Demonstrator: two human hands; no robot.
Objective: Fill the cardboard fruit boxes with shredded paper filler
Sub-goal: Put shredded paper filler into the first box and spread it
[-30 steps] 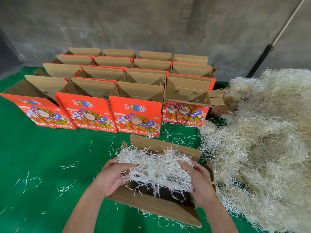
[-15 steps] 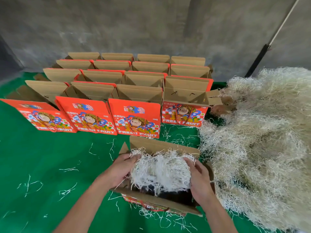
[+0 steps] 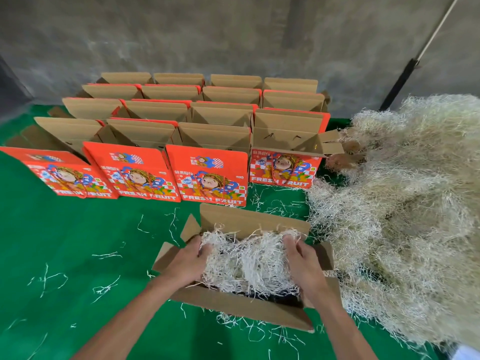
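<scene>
An open cardboard fruit box (image 3: 254,222) lies on the green mat in front of me, flaps spread. A clump of white shredded paper (image 3: 249,263) fills its opening. My left hand (image 3: 185,263) grips the clump's left side, fingers dug into the strands. My right hand (image 3: 304,263) grips its right side the same way. Both hands are down inside the box mouth. A big heap of shredded paper filler (image 3: 405,209) lies just to the right of the box.
Several open orange "FRESH FRUIT" boxes (image 3: 207,175) stand in rows behind, up to the grey wall. Loose paper strands (image 3: 104,289) are scattered over the green mat (image 3: 65,242). A pole (image 3: 405,74) leans against the wall at the back right.
Both hands have pushed the paper clump lower into the box and spread it wider. The view moved slightly closer.
</scene>
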